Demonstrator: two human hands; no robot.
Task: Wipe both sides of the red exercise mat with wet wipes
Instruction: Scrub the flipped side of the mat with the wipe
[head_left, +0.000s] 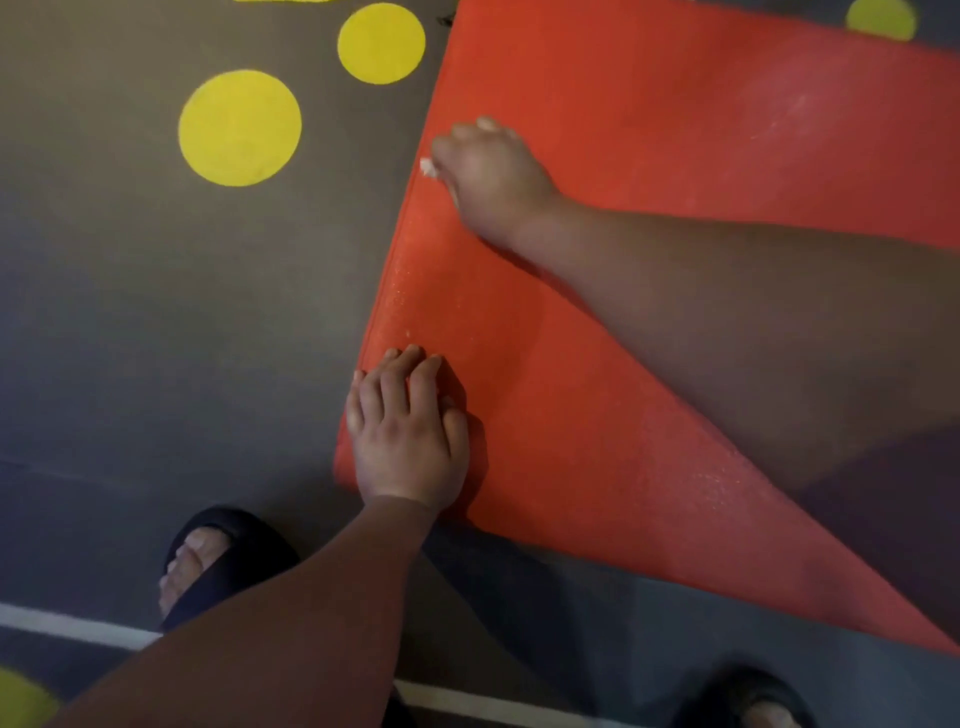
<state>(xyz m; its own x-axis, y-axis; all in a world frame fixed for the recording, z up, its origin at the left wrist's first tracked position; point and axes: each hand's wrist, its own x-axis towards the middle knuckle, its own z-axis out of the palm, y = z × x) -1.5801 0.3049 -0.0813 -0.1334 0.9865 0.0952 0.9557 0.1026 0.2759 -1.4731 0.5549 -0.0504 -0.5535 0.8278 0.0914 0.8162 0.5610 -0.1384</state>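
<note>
The red exercise mat (649, 130) lies flat on the grey floor and fills the right half of the head view. My left hand (408, 434) rests flat on the mat's near left corner, fingers straight and pointing away from me. My right hand (491, 174) reaches across to the mat's left edge further up and grips a white wet wipe (428, 167), pressing it on the mat. Only a small bit of the wipe shows under the fingers.
Yellow circles (240, 128) (381, 43) (880, 18) are painted on the grey floor around the mat. A white line (78, 626) runs along the floor near me. My feet in black slippers (223, 558) (748, 701) stand just below the mat.
</note>
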